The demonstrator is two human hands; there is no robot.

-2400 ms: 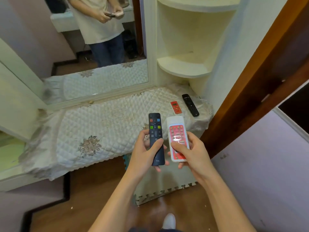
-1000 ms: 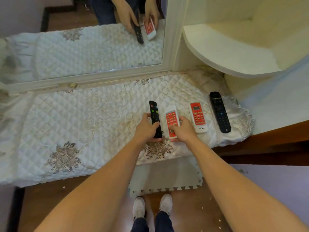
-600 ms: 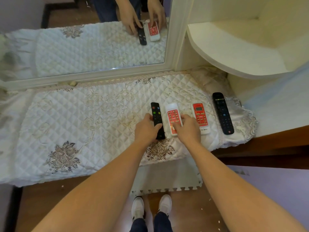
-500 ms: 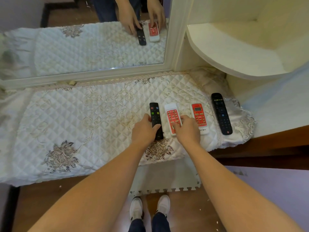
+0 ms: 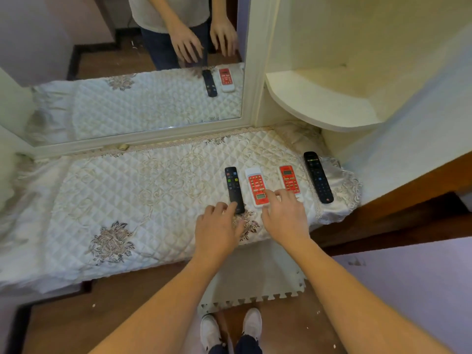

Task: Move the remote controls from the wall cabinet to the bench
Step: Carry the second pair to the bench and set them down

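On bench cover point(image 5: 143, 190), right-hand portion, near front edge: 4 remotes in a row, all flat, face up.

Item 1: slim black remote point(image 5: 233, 189). Long axis runs front-to-back, toward the mirror point(image 5: 143, 108); coloured keys at far end, plain end toward person. Left hand point(image 5: 217, 229) open, grasping nothing; one fingertip at or touching the near end, contact not certain.

Item 2: white remote w/ red face point(image 5: 258, 187), just beside item 1, roughly parallel. Small display at near end, so it looks reversed vs item 3. Right hand point(image 5: 284, 221) open, fingers spread, holding nothing; fingertips over its near right corner.

Item 3: smaller red remote point(image 5: 290, 181), display at far end, same front-to-back lie; near end partly hidden behind right hand.

Item 4: long black remote point(image 5: 318, 177), far right, near end angled slightly to the right, close to cover's lace edge point(image 5: 350, 187).

Cabinet shelf point(image 5: 319, 103) above right end: shows nothing on it.

Risks (judgement): items 1–2 have near ends close to where quilting drops off; a finger dragging on withdrawal could nudge either over the front. Slick padded fabric may let them slide. Item 4 sits where cloth sags; a tug on cover could tip it off.
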